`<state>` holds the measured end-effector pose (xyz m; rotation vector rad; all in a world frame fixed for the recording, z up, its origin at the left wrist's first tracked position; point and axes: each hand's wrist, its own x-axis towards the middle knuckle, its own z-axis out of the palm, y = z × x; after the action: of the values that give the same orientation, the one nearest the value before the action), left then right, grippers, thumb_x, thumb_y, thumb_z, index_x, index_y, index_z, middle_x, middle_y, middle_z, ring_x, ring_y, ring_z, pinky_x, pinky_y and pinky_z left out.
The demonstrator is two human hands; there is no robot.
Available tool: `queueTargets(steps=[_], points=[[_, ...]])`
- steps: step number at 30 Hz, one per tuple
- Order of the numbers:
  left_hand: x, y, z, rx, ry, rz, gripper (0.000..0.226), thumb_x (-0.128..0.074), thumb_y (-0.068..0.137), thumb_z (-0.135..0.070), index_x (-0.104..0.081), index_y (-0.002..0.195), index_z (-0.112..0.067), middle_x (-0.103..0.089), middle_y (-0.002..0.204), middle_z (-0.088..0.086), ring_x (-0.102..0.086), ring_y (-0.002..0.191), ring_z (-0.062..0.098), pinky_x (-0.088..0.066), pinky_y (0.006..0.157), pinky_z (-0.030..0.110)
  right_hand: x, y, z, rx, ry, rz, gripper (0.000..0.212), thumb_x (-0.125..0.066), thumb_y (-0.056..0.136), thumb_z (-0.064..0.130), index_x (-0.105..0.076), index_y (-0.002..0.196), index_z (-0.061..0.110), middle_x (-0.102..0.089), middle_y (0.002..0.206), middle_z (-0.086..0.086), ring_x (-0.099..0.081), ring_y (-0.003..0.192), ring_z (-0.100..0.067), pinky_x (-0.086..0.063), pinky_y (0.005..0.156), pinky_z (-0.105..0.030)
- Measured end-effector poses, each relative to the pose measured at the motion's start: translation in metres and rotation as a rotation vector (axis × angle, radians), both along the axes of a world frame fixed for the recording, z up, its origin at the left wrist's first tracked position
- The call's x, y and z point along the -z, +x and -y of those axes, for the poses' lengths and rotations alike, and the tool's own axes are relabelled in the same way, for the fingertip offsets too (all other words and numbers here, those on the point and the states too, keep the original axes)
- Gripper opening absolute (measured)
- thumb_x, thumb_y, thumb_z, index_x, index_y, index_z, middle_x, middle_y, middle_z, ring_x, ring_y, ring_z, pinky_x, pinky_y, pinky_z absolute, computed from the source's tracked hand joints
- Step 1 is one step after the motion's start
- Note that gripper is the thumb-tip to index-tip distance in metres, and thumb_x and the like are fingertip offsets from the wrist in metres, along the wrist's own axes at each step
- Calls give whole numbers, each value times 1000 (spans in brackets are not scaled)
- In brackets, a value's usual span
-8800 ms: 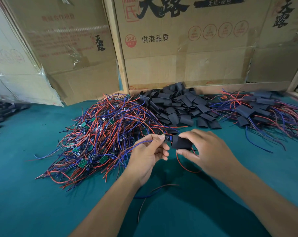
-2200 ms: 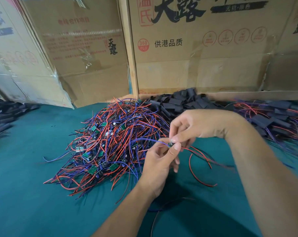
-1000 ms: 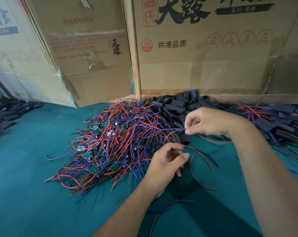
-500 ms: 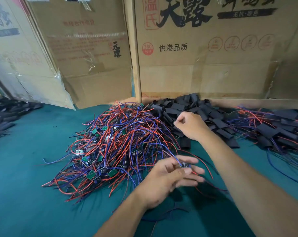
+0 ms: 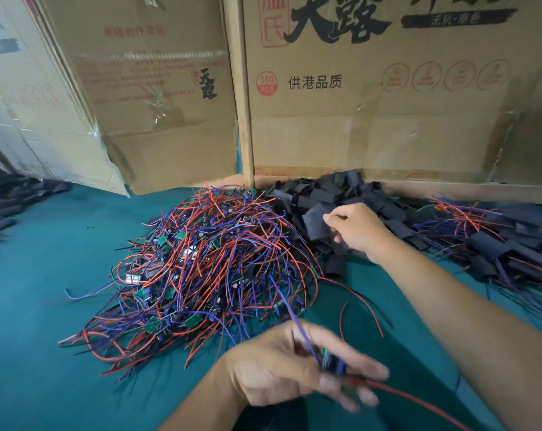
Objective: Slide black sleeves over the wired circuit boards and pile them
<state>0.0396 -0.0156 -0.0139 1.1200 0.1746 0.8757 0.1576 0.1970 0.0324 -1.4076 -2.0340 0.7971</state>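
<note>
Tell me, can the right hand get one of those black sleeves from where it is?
Probably yes: the right hand is already over the pile of black sleeves, fingertips pinching one sleeve, nothing blocking.

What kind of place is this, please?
Probably a small hand-assembly workshop: a heap of wired circuit boards and a pile of black sleeves lie on a green-covered table, with cardboard cartons standing behind.

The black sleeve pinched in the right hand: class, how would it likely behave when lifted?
The black sleeve looks flat and thin, so probably light and floppy. The right hand lifts it with fingertips alone, suggesting little weight. Being flat, it seems unlikely to roll.
</note>
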Motion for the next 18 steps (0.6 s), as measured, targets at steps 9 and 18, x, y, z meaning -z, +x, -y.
queueTargets(steps=[9, 18], points=[[-6, 4, -11, -600, -261, 175, 26, -59, 94, -11, -72, 115, -18, -65, 131, 10, -71, 101, 21, -59, 76, 31, 25, 108, 108, 146, 69, 191, 26, -65, 90, 30, -64, 65, 21, -63, 61, 1, -55, 59, -18, -34, 50, -27], [0, -5, -14, -680, -265, 159, 25, -60, 93, -15, -72, 114, -19, -66, 128, 6, -68, 98, 18, -57, 74, 29, 55, 131, 121, 256, 178, 334, 23, -61, 88, 52, -58, 82, 30, -62, 88, 5, -59, 76, -23, -50, 67, -36]])
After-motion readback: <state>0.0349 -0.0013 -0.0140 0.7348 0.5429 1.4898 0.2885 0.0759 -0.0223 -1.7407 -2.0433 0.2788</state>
